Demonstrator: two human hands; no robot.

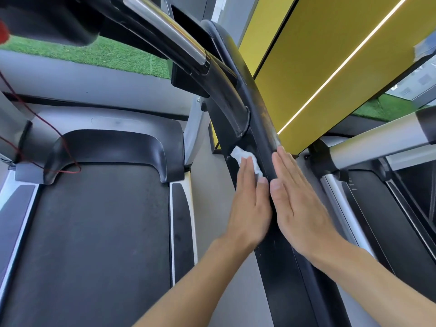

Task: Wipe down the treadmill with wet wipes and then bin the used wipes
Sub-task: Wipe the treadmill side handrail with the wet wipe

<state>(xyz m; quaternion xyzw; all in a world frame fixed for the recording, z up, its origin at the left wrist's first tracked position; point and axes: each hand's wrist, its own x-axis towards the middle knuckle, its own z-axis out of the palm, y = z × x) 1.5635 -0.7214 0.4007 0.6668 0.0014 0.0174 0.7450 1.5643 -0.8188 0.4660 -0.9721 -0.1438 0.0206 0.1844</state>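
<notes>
A white wet wipe [246,160] is pressed against the left face of the treadmill's black handrail [265,138] by the straight fingers of the left hand [250,206]. The right hand [299,208], flat and holding nothing, is laid on the rail's right face. A dark belt [99,232] is seen to the left, with yellow wall panels [318,67] and green turf [106,55] beyond.

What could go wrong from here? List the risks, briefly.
1. The left hand only presses the wipe against the black rail with flat fingers. The wipe may slip out and drop to the floor.
2. The right hand lies bare on the rail's other side, so that side may get smeared rather than cleaned.
3. The red cord dangles at the far left. Wiping there could snag it.
</notes>
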